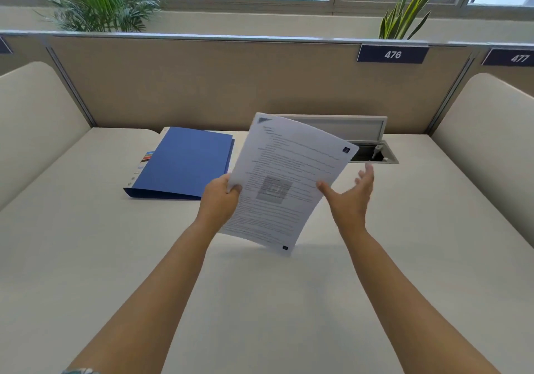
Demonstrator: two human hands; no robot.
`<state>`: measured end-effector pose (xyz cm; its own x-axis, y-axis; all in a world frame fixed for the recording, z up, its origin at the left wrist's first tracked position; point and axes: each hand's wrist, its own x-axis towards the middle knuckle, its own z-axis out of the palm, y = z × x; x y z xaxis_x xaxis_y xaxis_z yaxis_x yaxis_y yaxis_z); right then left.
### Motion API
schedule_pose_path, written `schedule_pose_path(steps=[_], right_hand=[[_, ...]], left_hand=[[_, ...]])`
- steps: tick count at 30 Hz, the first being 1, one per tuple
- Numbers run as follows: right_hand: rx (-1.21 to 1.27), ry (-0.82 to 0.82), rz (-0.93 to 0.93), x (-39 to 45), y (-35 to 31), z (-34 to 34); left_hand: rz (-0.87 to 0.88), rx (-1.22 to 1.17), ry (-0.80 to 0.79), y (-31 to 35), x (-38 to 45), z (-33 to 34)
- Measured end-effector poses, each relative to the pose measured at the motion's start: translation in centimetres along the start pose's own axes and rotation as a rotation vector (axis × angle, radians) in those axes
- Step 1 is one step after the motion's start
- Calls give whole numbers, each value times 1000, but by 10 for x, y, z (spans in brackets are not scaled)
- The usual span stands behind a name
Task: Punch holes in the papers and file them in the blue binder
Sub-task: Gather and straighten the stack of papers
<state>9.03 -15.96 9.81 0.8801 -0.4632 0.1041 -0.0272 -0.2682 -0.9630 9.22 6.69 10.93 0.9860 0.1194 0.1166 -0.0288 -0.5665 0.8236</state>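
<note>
Desk (86,258): blue binder (185,162) lies closed. Right of binder, papers (286,180) held aloft, your left hand (221,200) pinching their edge; right hand (351,197) spread, loose. Risk: one-sided pinch lets sheets sag, fan, misalign. No punch visible.

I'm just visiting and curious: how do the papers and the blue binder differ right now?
The papers are held up off the desk, tilted and slightly curved, pinched in the left hand; the blue binder lies flat and closed on the desk, untouched. The papers are white with printed text; the binder is plain blue. The right hand is open beside the papers. Both are rectangular office items of similar footprint.
</note>
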Motion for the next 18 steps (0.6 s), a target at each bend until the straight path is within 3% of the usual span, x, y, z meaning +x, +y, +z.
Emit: schedule_pose_path(steps=[3,5,10,15,18], right_hand=[[-193,106,-387,9,-28,-5],[-344,57,-529,15,-43,-7],[-316,-324,-234,20,-47,-18],[-127,-414,-78,6,-19,-17],[-50,-384,-37,5,-3,-20]], left_hand=[[81,319,-53,20,11,-9],[152,499,-59,32,13,-14],[295,640,-72,50,9,-22],[315,617,-98,41,8,-18],[349,592,62,29,7,-25]])
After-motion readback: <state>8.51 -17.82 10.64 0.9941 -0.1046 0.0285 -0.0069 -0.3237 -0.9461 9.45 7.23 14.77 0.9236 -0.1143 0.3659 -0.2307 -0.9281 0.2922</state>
